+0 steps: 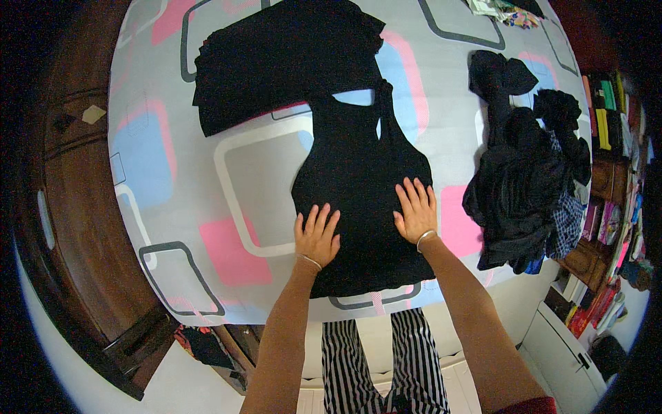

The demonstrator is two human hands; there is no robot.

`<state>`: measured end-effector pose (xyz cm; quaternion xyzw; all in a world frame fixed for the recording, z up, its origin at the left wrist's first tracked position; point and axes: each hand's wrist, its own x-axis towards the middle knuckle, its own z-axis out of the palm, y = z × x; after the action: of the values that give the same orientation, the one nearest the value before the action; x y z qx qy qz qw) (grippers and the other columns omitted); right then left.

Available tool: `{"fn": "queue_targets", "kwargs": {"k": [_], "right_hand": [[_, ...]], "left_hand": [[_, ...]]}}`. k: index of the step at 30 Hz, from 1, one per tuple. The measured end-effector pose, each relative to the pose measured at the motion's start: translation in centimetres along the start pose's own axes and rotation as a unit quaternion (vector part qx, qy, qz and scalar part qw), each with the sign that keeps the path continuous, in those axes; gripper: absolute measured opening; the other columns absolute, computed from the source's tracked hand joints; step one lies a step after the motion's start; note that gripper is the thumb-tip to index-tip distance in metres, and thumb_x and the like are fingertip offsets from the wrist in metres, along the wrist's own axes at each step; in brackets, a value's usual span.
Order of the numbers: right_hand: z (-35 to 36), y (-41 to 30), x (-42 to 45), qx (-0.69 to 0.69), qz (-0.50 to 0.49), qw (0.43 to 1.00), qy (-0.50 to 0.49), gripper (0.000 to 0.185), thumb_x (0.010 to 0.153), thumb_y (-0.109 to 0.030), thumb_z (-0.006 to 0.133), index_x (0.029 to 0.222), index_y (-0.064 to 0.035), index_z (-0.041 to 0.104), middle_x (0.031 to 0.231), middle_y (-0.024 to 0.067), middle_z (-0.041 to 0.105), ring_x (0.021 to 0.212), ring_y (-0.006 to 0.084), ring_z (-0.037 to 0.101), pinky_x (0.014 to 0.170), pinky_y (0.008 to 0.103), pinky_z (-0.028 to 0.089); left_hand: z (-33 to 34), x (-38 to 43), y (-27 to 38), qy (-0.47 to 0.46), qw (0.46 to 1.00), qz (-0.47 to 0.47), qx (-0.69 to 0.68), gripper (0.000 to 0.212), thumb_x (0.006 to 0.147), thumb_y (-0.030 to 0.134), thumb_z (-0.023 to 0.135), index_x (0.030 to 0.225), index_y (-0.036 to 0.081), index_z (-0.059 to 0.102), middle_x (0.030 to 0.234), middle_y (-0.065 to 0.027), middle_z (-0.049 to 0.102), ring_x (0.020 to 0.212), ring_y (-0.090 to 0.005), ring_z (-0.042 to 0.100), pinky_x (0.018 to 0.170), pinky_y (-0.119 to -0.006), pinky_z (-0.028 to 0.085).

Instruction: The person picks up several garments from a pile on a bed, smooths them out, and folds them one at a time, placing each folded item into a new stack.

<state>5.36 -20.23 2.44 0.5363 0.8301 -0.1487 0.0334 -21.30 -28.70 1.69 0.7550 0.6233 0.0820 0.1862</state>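
A black tank top [362,217] lies spread on the bed, its straps pointing away from me and its hem near the bed's front edge. My left hand [318,235] rests flat on the garment's left edge, fingers slightly apart. On the opposite edge, my right hand [418,215] lies palm down with its fingers spread. Neither hand grips the cloth. Beyond the straps is a stack of folded black clothes [284,62], which the top's upper end meets. One strap looks bunched on the right.
The bed sheet [181,207] is grey with pink, blue and white shapes. A heap of crumpled dark clothes [517,196] lies at the right, with a checked blue piece [567,225]. Printed cloth [504,13] sits at the far right. Shelves [605,176] stand beyond; a wooden cabinet [88,207] is left.
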Motion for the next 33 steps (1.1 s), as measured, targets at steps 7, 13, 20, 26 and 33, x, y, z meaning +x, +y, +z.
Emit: {"fn": "queue_targets", "kwargs": {"k": [7,13,20,26,33], "right_hand": [[0.0,0.3,0.3,-0.006,0.005,1.000,-0.021,0.064,0.083,-0.033,0.058,0.140,-0.0137,0.038,0.149,0.0092,0.030,0.139,0.0304,0.023,0.113,0.0513,0.014],[0.0,-0.1,0.3,-0.006,0.003,1.000,-0.023,0.064,0.082,-0.031,0.058,0.140,-0.0128,0.039,0.148,0.0112,0.032,0.138,0.0317,0.024,0.113,0.0522,0.014],[-2.0,2.5,2.8,0.146,-0.147,0.976,0.070,0.042,0.080,-0.017,0.059,0.122,-0.0090,0.056,0.131,0.0123,0.050,0.123,0.0317,0.044,0.103,0.0481,0.032],[-6.3,6.9,17.5,0.265,-0.010,0.949,0.171,0.045,0.084,-0.005,0.057,0.128,-0.0129,0.051,0.114,0.0178,0.056,0.098,0.0323,0.059,0.086,0.0363,0.049],[-3.7,6.9,25.5,0.443,0.067,0.892,0.055,0.031,0.080,-0.014,0.073,0.107,-0.0010,0.065,0.090,0.0107,0.065,0.079,0.0172,0.059,0.072,0.0316,0.051]], "left_hand": [[0.6,0.2,-0.5,0.017,1.000,0.002,0.003,0.057,0.078,0.030,0.063,0.133,0.021,0.050,0.144,-0.0053,0.041,0.135,-0.0268,0.031,0.108,-0.054,0.019],[0.2,0.0,-0.4,0.056,0.998,0.013,-0.017,0.054,0.078,0.024,0.060,0.131,0.015,0.052,0.140,-0.0116,0.044,0.133,-0.0329,0.035,0.107,-0.058,0.020],[-2.0,2.1,-1.6,0.064,0.996,0.002,-0.069,0.034,0.078,0.015,0.061,0.112,0.011,0.062,0.122,-0.0098,0.057,0.114,-0.0291,0.050,0.099,-0.050,0.030],[-4.8,17.4,-5.3,0.226,0.877,-0.214,-0.366,0.031,0.089,0.020,0.062,0.113,0.001,0.059,0.110,-0.0140,0.063,0.101,-0.0269,0.060,0.090,-0.037,0.046],[-3.9,25.1,-5.3,0.171,0.891,-0.319,-0.276,0.038,0.081,0.033,0.073,0.084,0.002,0.052,0.076,-0.0018,0.048,0.072,-0.0149,0.044,0.067,-0.027,0.040]]}}
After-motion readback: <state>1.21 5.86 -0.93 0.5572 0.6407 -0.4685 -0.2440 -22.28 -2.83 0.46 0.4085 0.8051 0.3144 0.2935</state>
